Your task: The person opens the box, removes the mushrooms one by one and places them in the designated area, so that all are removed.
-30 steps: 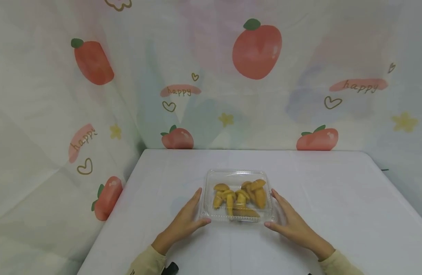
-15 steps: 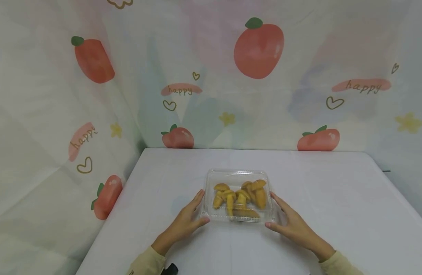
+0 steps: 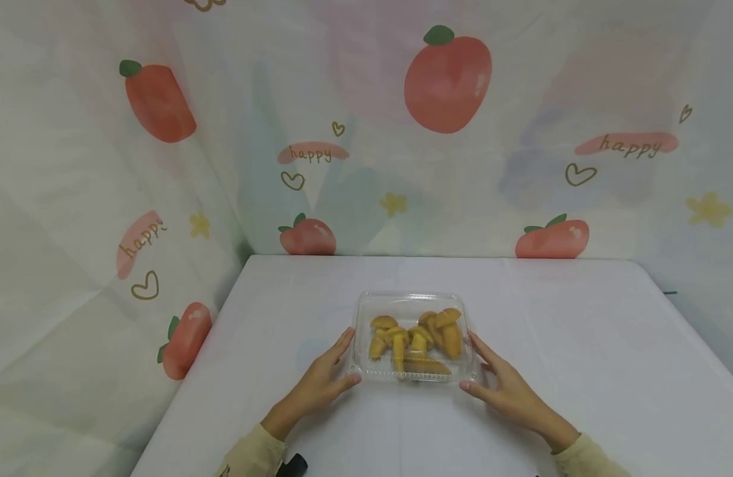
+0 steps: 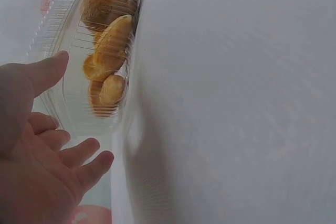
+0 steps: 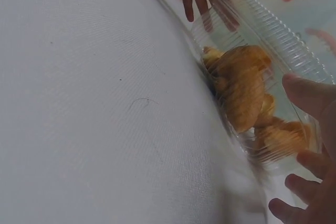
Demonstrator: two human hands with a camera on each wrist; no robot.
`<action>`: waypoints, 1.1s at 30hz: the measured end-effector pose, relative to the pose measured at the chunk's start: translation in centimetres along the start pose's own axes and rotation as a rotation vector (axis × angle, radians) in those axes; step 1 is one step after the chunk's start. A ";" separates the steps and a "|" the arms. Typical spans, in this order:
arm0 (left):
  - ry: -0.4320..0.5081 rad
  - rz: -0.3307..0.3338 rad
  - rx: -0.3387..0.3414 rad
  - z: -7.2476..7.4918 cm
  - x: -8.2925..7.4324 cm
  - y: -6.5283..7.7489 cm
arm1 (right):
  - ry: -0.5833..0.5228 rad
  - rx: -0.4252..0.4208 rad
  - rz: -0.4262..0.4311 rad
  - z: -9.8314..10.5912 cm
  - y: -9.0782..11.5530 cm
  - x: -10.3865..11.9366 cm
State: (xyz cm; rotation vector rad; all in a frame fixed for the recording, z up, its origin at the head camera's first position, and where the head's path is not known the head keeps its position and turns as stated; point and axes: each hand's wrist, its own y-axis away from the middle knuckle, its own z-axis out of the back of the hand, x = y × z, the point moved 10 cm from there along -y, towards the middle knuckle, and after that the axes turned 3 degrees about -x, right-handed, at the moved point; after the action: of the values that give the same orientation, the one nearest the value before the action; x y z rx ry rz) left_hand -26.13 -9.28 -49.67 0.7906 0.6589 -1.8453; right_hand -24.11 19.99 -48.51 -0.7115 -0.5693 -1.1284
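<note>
A clear plastic clamshell box (image 3: 414, 303) sits on the white table, its ribbed walls showing in both wrist views. Several yellow-brown mushrooms (image 3: 418, 341) lie inside it. At the box's left side is my left hand (image 3: 320, 384), thumb by the near corner and fingers along the side. My right hand (image 3: 512, 395) mirrors it on the right side. In the left wrist view, the fingers of my left hand (image 4: 47, 145) are spread and only loosely bent. The right wrist view has my right hand (image 5: 315, 177) similarly spread. Whether the fingertips touch the box is hard to tell.
The white cloth-covered table (image 3: 402, 437) extends around the box. Behind it and to the left hang printed curtains (image 3: 366, 86) with fruit and "happy" motifs. A small black object (image 3: 293, 465) shows by the left sleeve.
Both hands have drawn slightly inward, closer to the box's sides. The box and mushrooms have stayed in place; the view has shifted a little.
</note>
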 end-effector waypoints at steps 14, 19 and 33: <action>0.101 -0.006 -0.033 0.1 0.3 -0.3 | -0.048 0.031 -0.011 0.0 -0.4 0.1; 0.133 -0.026 -0.068 0.4 0.0 -0.4 | -0.072 0.035 -0.004 0.1 -0.5 0.1; 0.076 -0.030 -0.089 0.3 -0.1 0.0 | -0.182 0.039 0.023 -0.5 -0.2 0.5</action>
State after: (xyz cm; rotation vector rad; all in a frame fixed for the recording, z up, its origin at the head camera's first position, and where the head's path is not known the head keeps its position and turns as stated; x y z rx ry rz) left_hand -26.20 -9.41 -49.37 0.7990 0.7992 -1.8074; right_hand -24.11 19.21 -48.41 -0.7892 -0.7334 -1.0351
